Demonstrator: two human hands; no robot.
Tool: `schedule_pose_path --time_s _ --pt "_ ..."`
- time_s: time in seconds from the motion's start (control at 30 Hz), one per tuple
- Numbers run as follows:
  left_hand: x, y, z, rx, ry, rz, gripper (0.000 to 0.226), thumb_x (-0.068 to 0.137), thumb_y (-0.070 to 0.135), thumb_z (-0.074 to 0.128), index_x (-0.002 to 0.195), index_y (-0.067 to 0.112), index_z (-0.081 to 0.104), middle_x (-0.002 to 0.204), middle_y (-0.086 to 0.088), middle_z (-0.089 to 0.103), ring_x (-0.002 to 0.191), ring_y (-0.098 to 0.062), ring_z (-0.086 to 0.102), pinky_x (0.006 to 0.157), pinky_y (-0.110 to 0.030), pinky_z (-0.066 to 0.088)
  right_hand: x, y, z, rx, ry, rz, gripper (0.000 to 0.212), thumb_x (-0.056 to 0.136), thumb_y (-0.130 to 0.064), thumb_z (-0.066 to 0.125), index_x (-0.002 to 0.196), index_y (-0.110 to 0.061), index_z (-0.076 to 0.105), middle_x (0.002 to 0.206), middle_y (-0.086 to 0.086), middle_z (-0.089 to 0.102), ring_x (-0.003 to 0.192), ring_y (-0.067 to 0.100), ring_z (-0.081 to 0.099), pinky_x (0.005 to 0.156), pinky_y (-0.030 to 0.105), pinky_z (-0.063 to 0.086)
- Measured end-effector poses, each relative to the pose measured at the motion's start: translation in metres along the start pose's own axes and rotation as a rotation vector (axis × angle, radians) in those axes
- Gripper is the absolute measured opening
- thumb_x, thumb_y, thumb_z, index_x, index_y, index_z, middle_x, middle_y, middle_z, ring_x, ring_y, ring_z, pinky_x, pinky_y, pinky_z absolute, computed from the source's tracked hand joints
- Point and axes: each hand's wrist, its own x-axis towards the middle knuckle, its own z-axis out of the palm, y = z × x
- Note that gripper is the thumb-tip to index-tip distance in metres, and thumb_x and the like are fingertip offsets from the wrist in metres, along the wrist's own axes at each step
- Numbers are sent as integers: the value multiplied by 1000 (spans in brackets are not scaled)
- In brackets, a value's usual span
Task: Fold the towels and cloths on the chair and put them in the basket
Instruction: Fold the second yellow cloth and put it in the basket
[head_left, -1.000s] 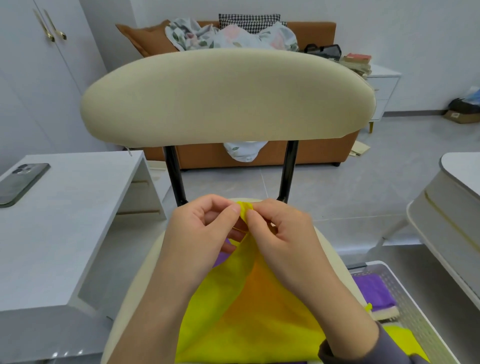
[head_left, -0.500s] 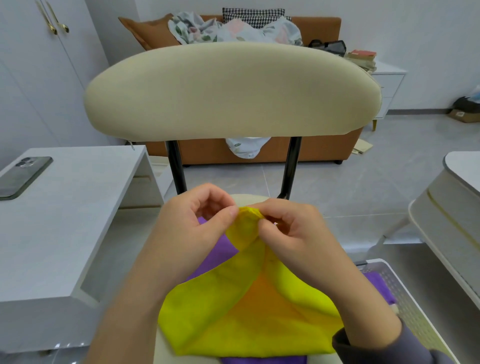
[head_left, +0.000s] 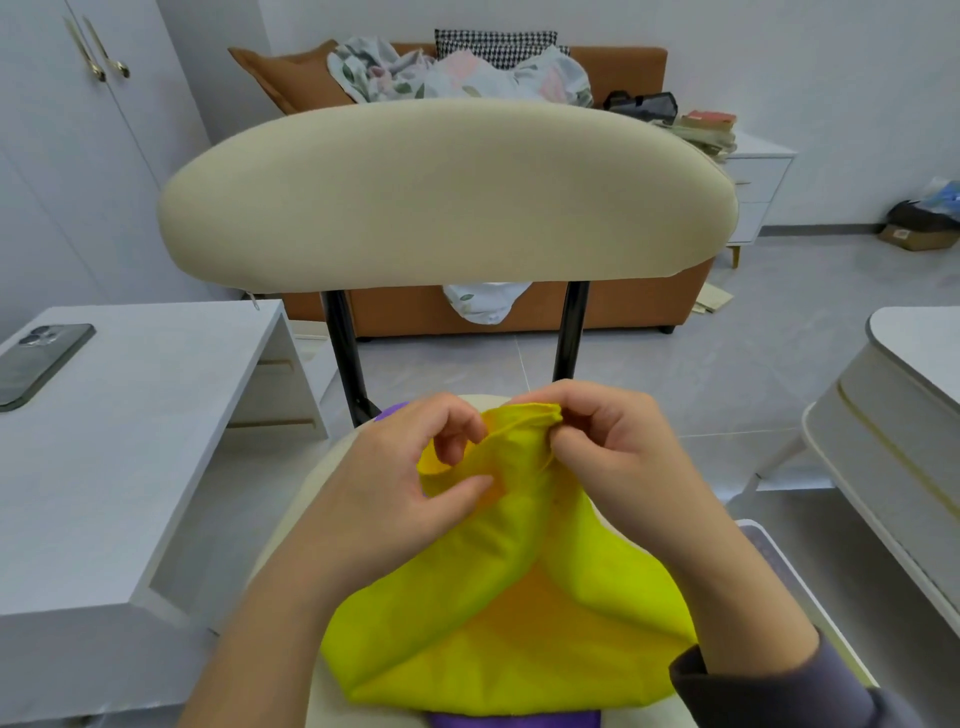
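Fingers of your right hand (head_left: 618, 457) pinch the bunched top edge of the yellow cloth (head_left: 498, 623). Your left hand (head_left: 410, 483), just beside it, curls thumb and forefinger round the same edge. Below both hands the cloth drapes onto the chair seat (head_left: 306, 509), over a purple cloth (head_left: 514, 719). Slide your hands apart along the edge to find both corners before folding. The basket (head_left: 774, 556) waits beyond your right forearm.

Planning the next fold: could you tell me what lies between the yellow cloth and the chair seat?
A purple cloth, its edges showing past the yellow cloth on the chair seat, in the head view.
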Motion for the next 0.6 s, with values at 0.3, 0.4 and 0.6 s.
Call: schedule_pose_path --time_s 0.3,0.4,0.6 --pt "0 -32 -6 427 -136 59 28 75 51 50 81 27 63 74 18 56 72 -2 46 69 -27 36 -6 -11 -18 94 127 22 45 87 13 41 82 -20 71 71 -9 69 67 3 59 59 17 46" --pt "-3 -23 -34 532 -63 135 37 77 50 50 91 21 67 79 10 64 75 -5 49 70 -26 32 -8 -20 -30 33 206 26 52 86 12 42 76 -30 72 72 -8 69 69 9 57 61 25 44" --pt "11 33 -93 617 91 339 26 83 38 52 79 15 65 97 0 61 92 -18 51 76 -38 40 -5 -69 -51 -40 313 -7 42 85 7 43 74 -23 69 65 -4 61 64 10 51 59 29 41"
